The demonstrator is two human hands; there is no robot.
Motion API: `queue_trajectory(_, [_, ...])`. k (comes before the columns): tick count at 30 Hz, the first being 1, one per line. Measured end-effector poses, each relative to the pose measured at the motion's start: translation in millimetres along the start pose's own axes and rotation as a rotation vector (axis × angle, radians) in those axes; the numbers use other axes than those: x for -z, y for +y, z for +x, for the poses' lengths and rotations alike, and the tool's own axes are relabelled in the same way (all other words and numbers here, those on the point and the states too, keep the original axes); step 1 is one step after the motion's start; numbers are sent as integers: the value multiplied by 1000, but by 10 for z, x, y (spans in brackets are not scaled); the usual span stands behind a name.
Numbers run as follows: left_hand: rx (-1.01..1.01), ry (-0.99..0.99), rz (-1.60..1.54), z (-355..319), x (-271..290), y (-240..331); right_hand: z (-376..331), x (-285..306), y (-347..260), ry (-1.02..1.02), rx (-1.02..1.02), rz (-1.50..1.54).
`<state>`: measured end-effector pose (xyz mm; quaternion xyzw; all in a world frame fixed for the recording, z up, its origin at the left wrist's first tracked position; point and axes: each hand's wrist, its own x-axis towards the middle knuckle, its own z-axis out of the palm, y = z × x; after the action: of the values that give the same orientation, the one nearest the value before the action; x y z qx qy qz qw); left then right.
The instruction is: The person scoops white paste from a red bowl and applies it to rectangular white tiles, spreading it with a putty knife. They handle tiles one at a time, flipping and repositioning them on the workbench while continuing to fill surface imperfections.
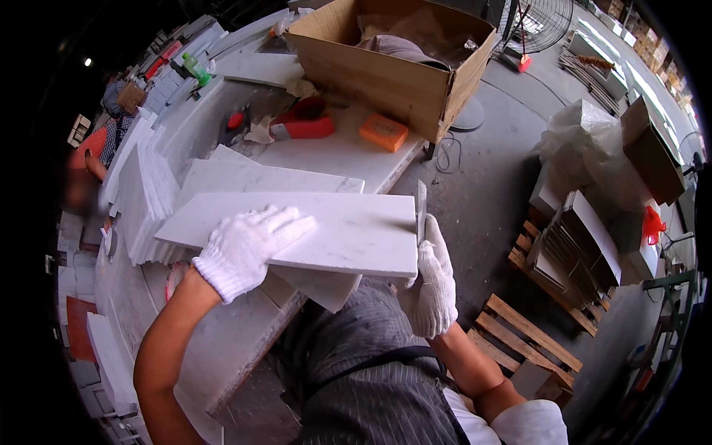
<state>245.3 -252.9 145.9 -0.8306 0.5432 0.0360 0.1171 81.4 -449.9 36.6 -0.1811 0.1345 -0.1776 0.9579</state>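
A workshop seen from above. A long pale tabletop runs from lower left toward the top, carrying a large open cardboard box, an orange block and a green bottle. Stacks of white slabs stand along its left side. The grey concrete floor lies to the right, with wooden pallets, a standing fan and a plastic-covered heap. A small lamp glows in the dark upper left.

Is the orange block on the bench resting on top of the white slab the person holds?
No, the orange block lies on the bench, apart from the held white slab.
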Motion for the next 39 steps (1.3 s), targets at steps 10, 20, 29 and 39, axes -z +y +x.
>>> queue_trajectory(10, [-14, 13, -15, -9, -46, -33, -95, -62, -30, 56, -21, 38])
queue_trajectory(20, [6, -11, -62, 13, 21, -40, -158, -165, -48, 19, -13, -11])
queue_trajectory(29, [12, -17, -102, 24, -12, -76, -401, -294, -198, -42, -93, -200])
queue_trajectory(39, [72, -128, -320, 232, 332, -465, 409, -115, -1295, -351, 7, -782])
